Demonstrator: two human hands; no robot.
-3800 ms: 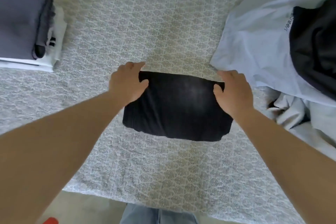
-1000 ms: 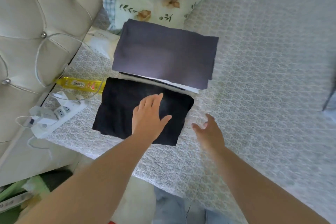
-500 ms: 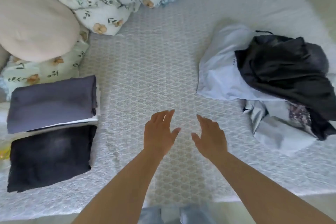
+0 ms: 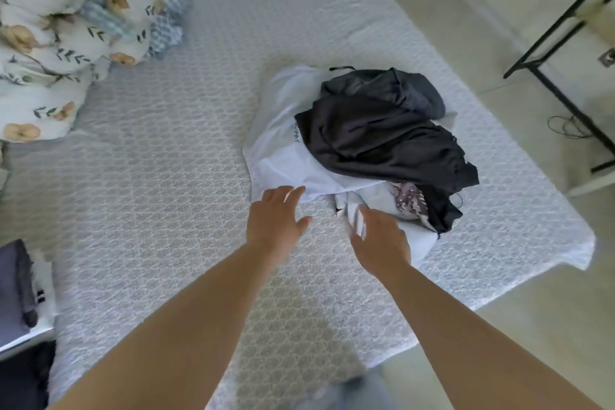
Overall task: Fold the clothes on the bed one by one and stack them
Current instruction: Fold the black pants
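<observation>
A heap of unfolded clothes lies on the right half of the bed [image 4: 159, 156]. In it a pale blue-white garment [image 4: 283, 156] sits under a dark charcoal garment [image 4: 382, 140], with a patterned piece [image 4: 409, 200] at the near side. My left hand [image 4: 276, 220] is open, its fingers spread just short of the pale garment's near edge. My right hand [image 4: 379, 240] is open and its fingertips reach a white fold [image 4: 352, 206] at the heap's near side. The folded stack [image 4: 13, 289] shows at the left edge, topped by grey cloth, with the folded black garment [image 4: 20, 376] in front of it.
Floral pillows [image 4: 50, 43] fill the far left corner of the bed. A black metal frame [image 4: 559, 43] stands on the pale floor to the right, with a thin cable [image 4: 565, 126] beside it. The bed's right corner [image 4: 579, 243] is near the heap.
I set the folded black garment down beside the grey-topped stack and let go. My view swung right, and both hands moved from mid-bed to the unfolded heap.
</observation>
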